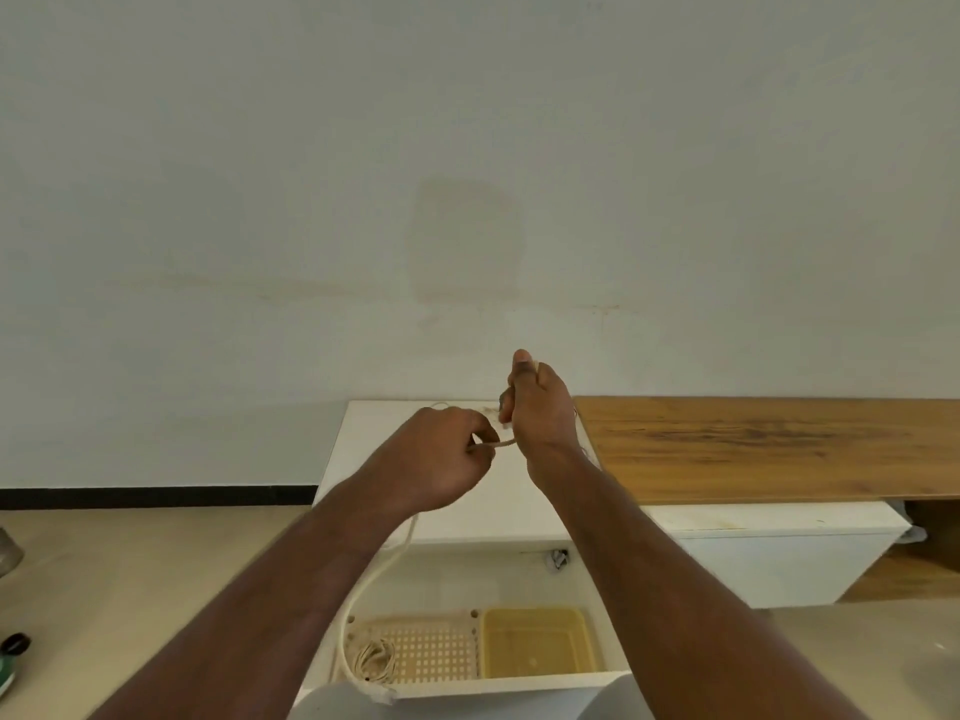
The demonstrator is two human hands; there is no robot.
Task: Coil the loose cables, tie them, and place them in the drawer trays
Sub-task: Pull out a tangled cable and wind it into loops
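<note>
Both hands work a thin tie above the white worktop, with the drawer pulled open below.

At the left, the left hand (441,454) is held over the white worktop (358,459) with its fingers (480,433) curled, pinching one end of a short tan tie (503,443). A white cable (402,550) hangs from under that hand, over the worktop's front edge and down into the open drawer (519,685). In the drawer, a perforated cream tray (431,649) holds a small coiled cable (374,659) at its left end; just beside it on the right sits a yellow tray (537,644). Further right and higher, the right hand (537,402) is clenched on the tie's other end, thumb up; what else it holds is hidden. A wooden worktop (769,449) runs off to the right.
</note>
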